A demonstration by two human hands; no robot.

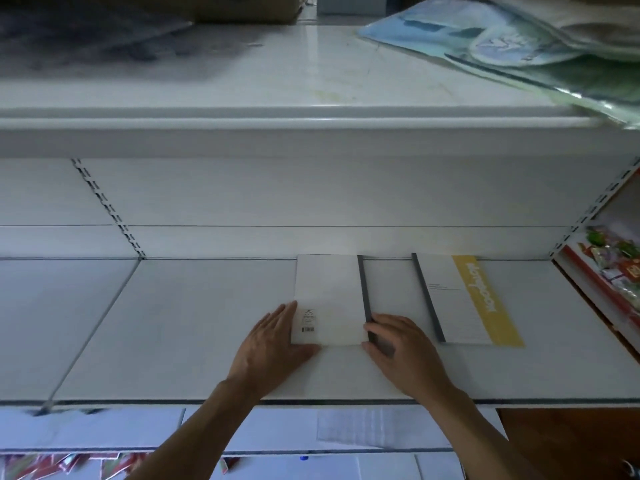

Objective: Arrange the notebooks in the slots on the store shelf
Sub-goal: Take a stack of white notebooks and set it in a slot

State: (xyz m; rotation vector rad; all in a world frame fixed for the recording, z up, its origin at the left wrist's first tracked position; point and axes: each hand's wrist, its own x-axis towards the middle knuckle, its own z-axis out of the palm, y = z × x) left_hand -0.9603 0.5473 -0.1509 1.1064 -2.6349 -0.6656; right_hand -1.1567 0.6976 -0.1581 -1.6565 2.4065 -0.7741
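While both hands lie flat on the white shelf board (207, 323), neither closes into a full grip: the left hand (273, 344) is spread open, its fingers (282, 315) pressed along the left edge of a white notebook (329, 299) and its thumb under the near left corner. The right hand (405, 351) is loosely curled, with its fingertips (372, 329) on the near end of the notebook's dark grey spine (364, 289), pinching the near right corner against the board rather than lifting it.

That notebook lies flat, back cover up, with a small barcode label (308, 322) near its left edge, and its far end reaches the back wall of the shelf. Just to its right, apart by a strip of bare board, lies a second notebook (446, 299), also flat and lengthwise, with its own dark spine on the left and a yellow band (485, 299) with lettering down the right side.

Above, the upper shelf (277, 123) carries plastic-wrapped printed sheets (502, 46) at its right end. At the far right, colourful packaged goods (620, 265) sit in the neighbouring bay. Below the board's front lip, a lower shelf (104, 431) holds white sheets, and red-patterned packets (52, 462) show at the bottom left.
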